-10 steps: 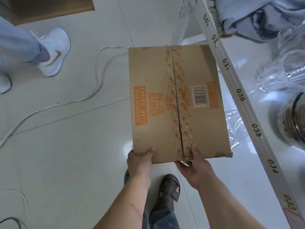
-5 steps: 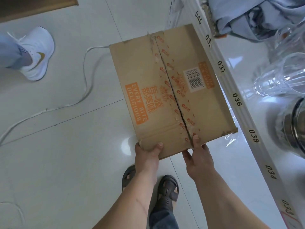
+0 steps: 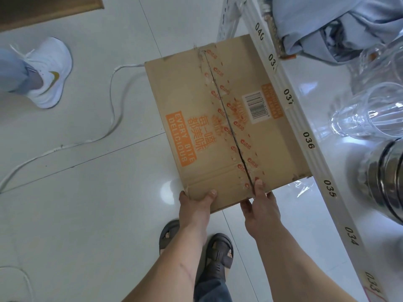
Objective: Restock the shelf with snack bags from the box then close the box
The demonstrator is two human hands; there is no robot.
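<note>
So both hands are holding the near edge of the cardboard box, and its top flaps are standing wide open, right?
Not quite. Both hands, left hand and right hand, do hold the near edge of the cardboard box, but its top flaps are folded shut, meeting along the centre seam, as the head view shows.

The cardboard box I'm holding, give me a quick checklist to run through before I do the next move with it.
1. Both hands on the box: ok. The left hand and right hand grip its near edge, thumbs on top.
2. Top flaps shut: ok. They meet along the centre seam, though the tape there looks torn.
3. Grip balanced: not ok. Both hands sit at one end, so the far end hangs unsupported.
4. Clearance from the shelf rail: not ok. The box's right edge runs under or against it.
5. Floor path: not ok. A white cable lies beyond the box.
6. Snack bags on the shelf: cannot tell. Only glassware and cloth show there.
</note>
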